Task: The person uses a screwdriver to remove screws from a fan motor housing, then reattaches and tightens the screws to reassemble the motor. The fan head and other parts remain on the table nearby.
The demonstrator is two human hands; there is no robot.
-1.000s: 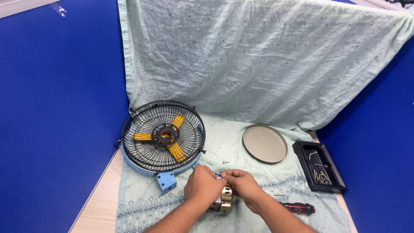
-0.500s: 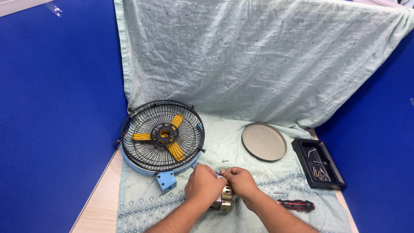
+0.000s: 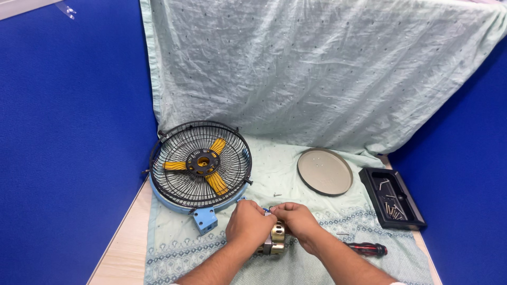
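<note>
Gripping a brass motor (image 3: 275,238), both hands (image 3: 248,224) ignore the screw-filled black tray (image 3: 404,217).

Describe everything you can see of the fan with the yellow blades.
The fan is round, with a black wire cage over three yellow blades and a dark hub at the centre. Its rim is light blue and looks plastic, with a small blue bracket at the lower edge. It lies flat, cage up, on the pale green cloth at the table's left side, next to the blue wall. Neither hand touches it.
</note>
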